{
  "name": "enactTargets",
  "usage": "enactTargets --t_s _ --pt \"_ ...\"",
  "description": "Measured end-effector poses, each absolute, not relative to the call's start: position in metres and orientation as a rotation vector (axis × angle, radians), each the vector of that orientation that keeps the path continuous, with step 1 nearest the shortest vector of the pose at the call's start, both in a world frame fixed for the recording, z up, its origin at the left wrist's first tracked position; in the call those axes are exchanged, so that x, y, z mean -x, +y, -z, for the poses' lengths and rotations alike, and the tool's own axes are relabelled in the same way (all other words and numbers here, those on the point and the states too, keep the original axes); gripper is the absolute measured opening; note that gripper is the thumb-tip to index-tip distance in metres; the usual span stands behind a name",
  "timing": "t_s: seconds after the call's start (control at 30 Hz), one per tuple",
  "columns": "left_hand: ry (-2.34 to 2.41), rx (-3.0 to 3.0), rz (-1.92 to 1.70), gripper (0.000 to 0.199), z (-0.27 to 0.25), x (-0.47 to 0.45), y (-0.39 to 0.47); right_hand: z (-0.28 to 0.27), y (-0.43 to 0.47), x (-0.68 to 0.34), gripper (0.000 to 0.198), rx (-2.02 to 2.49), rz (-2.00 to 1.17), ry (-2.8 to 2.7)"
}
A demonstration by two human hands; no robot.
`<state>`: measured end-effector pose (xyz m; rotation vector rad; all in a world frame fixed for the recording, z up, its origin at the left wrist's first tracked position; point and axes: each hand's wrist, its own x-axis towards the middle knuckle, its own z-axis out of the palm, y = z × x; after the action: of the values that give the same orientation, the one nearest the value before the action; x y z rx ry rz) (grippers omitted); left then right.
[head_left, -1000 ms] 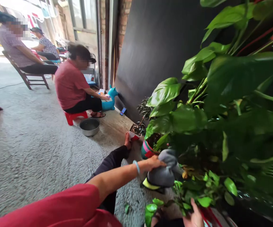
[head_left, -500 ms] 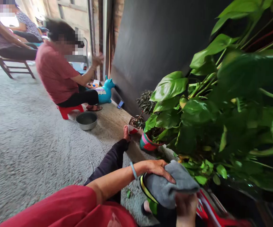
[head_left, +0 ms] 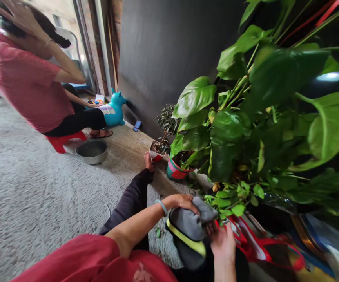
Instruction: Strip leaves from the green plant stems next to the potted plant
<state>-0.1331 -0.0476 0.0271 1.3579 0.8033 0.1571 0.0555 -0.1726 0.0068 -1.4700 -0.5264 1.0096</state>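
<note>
A grey cloth (head_left: 191, 223) with a yellow edge lies bunched low in the middle, over something dark beneath it. My left hand (head_left: 181, 201) rests on top of the cloth and presses it down. My right hand (head_left: 222, 242) comes up from the bottom edge and touches the cloth's right side with its fingers closed on the fabric. Just right of the hands stands a large leafy green plant (head_left: 263, 117), with small leaves (head_left: 231, 199) hanging close over the cloth.
My outstretched leg (head_left: 131, 199) lies on the rough concrete floor. A striped pot (head_left: 175, 171) and a small red-white pot (head_left: 156, 150) stand by the dark wall. A person in red (head_left: 31, 86) sits on a red stool near a metal bowl (head_left: 92, 151) and a teal toy (head_left: 115, 111).
The view has swung left and down. My hands have bunched the cloth and drawn it slightly left and lower. The seated person in red has raised an arm to the head.
</note>
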Motion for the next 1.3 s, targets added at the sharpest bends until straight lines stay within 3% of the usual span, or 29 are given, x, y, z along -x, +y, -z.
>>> enactTargets --t_s 0.23,0.43,0.6,0.67,0.77,0.83,1.03,1.17,1.3 --pt "0.861 -0.979 -0.532 0.025 -0.046 0.155 -0.042 -0.027 -0.173 -0.041 0.064 1.667 -0.887 -0.322" --pt "0.724 -0.87 -0.815 0.044 -0.062 0.15 -0.061 -0.073 -0.171 0.005 0.079 1.631 -0.816 -0.673" --pt "0.461 -0.738 -0.727 0.064 -0.08 0.162 -0.066 -0.09 -0.168 0.03 0.058 1.597 -0.687 -0.749" --pt "0.403 -0.632 -0.72 0.057 -0.083 0.167 -0.064 -0.096 -0.169 0.033 0.055 1.524 -0.663 -0.744" --pt "0.306 -0.569 -0.594 0.027 -0.079 0.17 -0.061 -0.106 -0.174 0.031 0.054 1.457 -0.623 -0.753" --pt "0.257 -0.568 -0.538 0.018 -0.073 0.17 -0.059 -0.112 -0.178 0.025 0.052 1.463 -0.6 -0.77" --pt "0.285 -0.587 -0.617 0.048 -0.066 0.167 -0.056 -0.123 -0.185 0.001 0.056 1.556 -0.448 -0.746" --pt "0.29 -0.514 -0.741 0.052 -0.073 0.163 -0.058 -0.118 -0.184 0.002 0.06 1.633 -0.387 -0.792" --pt "0.392 -0.579 -0.8 0.052 -0.081 0.164 -0.062 -0.107 -0.182 0.007 0.082 1.656 -0.497 -0.906"
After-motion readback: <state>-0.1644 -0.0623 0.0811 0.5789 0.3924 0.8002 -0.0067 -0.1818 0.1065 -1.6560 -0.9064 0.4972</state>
